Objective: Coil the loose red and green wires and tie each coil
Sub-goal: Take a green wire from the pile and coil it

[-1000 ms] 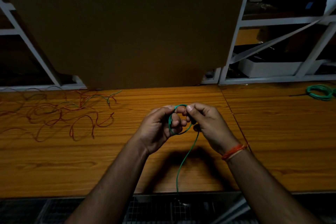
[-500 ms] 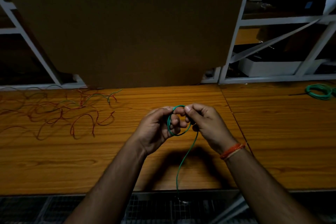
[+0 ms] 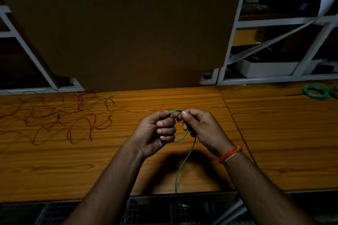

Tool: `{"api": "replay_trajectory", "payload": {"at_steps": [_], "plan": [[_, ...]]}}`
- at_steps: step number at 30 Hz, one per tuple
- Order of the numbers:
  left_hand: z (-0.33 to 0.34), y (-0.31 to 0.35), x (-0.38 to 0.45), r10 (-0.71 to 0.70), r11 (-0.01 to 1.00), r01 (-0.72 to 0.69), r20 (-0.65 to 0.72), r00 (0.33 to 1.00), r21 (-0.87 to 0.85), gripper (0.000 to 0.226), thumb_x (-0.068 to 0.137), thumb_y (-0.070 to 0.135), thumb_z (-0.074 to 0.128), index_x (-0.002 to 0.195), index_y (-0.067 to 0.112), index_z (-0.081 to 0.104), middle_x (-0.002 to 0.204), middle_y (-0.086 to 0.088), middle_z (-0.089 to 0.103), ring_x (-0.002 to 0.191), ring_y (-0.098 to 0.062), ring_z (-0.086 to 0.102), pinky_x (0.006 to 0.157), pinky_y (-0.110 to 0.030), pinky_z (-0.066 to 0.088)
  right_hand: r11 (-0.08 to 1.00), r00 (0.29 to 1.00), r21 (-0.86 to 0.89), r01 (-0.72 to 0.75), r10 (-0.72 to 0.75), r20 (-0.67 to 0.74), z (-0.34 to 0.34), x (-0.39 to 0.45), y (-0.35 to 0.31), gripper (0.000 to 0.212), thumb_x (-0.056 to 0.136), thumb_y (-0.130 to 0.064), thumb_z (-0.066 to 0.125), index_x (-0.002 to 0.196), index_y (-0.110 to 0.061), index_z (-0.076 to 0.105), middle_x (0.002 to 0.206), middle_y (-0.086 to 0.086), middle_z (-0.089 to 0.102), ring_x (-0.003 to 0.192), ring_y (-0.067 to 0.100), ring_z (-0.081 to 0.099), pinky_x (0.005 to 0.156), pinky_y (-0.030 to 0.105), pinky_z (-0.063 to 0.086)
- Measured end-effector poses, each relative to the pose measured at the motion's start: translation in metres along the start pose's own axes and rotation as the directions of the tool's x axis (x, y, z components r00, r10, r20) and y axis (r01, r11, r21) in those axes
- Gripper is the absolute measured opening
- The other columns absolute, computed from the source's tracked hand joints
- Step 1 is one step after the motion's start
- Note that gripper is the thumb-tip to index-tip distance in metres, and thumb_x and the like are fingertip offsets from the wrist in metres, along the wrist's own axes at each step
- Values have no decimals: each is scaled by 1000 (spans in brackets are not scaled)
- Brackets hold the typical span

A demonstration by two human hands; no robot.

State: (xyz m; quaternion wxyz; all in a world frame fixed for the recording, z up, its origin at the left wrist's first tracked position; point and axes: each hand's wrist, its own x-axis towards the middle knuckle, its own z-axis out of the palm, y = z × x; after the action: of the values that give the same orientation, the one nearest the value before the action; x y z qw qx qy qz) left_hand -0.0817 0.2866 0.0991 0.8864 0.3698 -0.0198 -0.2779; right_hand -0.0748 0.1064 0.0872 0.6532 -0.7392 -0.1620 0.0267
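Observation:
A thin green wire (image 3: 180, 168) forms a small loop between both hands above the wooden table (image 3: 274, 133). My left hand (image 3: 155, 131) grips the loop with curled fingers, thumb on top. My right hand (image 3: 201, 129) pinches the wire at the loop's top, right beside the left thumb. The wire's free tail hangs down past the table's front edge. A tangle of loose red and green wires (image 3: 60, 115) lies on the table at the left.
A finished green coil (image 3: 315, 91) rests at the table's far right. A large brown cardboard sheet (image 3: 118, 29) stands against the white metal rack (image 3: 232, 33) behind the table. A wire grid (image 3: 164, 210) lies below the front edge.
The hands stay together over the table's middle. The left fingers have curled tighter round the loop, and the loop now shows mostly on its right side.

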Motion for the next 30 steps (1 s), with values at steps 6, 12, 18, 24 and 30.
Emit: {"api": "replay_trajectory", "payload": {"at_steps": [6, 12, 18, 24, 30], "plan": [[-1, -4, 3, 13, 999, -13, -3, 1000, -38, 24, 99, 19, 42, 90, 9, 61, 53, 12, 33, 42, -2, 24, 44, -18, 19, 1000, 1000, -12, 4, -4, -11, -1, 0, 2, 25, 106, -28, 50, 96, -15, 69, 71, 0, 58, 60, 18, 44, 54, 30, 35], [-6, 5, 6, 83, 977, -74, 35, 996, -200, 25, 101, 19, 36, 90, 12, 58, 50, 9, 35, 41, -2, 27, 44, -18, 23, 988, 995, 118, -99, 96, 32, 2, 1, 8, 24, 105, -25, 52, 97, -9, 68, 72, 3, 57, 60, 11, 48, 55, 22, 40], [-20, 33, 4, 234, 913, -205, 43, 971, -353, 17, 98, 16, 43, 91, 14, 59, 52, 8, 39, 46, -2, 22, 47, -18, 25, 921, 970, 309, -236, 240, 26, 2, -15, 51, 12, 96, 2, 61, 103, -9, 61, 67, 0, 54, 56, 11, 50, 54, 21, 45], [-33, 49, -2, 309, 849, -338, -135, 941, -407, 31, 105, 17, 36, 90, 13, 62, 53, 9, 37, 44, -4, 30, 47, -16, 25, 967, 933, 32, -251, 251, -257, -14, -35, 74, 11, 88, -7, 76, 84, -12, 66, 65, -5, 62, 52, 5, 53, 49, 20, 44], [-28, 39, 5, 329, 892, -394, -279, 902, -223, 28, 107, 18, 34, 98, 12, 60, 61, 11, 43, 46, -1, 40, 45, -13, 34, 766, 977, -616, 183, -211, 28, -20, -31, 30, 7, 91, -29, 72, 85, -26, 74, 79, -16, 63, 79, -1, 59, 66, 24, 48]]}}
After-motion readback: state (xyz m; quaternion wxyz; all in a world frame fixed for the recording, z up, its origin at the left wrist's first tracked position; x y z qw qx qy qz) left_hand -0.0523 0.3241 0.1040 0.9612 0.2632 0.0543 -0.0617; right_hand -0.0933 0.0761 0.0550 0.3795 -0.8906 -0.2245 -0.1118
